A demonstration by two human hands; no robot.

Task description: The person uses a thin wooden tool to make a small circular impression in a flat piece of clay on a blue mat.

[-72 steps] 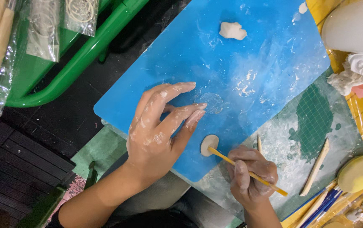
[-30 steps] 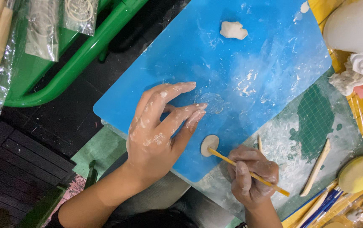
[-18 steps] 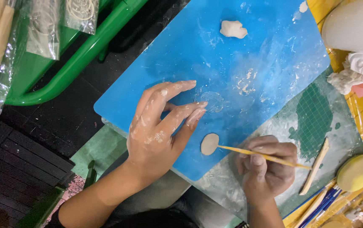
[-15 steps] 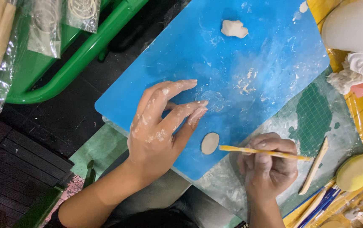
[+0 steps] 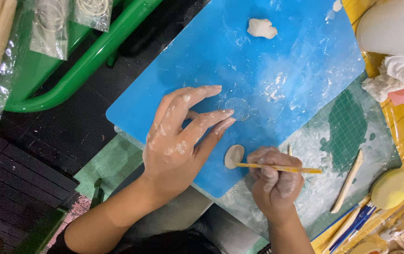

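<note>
My left hand (image 5: 181, 138), smeared with white clay, lies flat with fingers spread on a blue mat (image 5: 277, 61). Just right of its thumb sits a small flat oval clay disc (image 5: 233, 155) near the mat's lower edge. My right hand (image 5: 275, 181) grips a thin yellow wooden stick (image 5: 282, 168), held nearly level, with its left tip touching the disc. A lump of white clay (image 5: 261, 27) rests at the mat's far side.
A green cutting mat (image 5: 348, 131) dusted with white lies under the blue one. A wooden modelling tool (image 5: 348, 181), a yellow round sponge (image 5: 391, 188) and blue-handled tools (image 5: 352, 228) lie at right. White cloth (image 5: 390, 75) and a green frame (image 5: 84, 61) border the area.
My right hand turned the stick from a downward slant to nearly level, keeping its tip at the clay disc. My left hand stayed flat on the mat.
</note>
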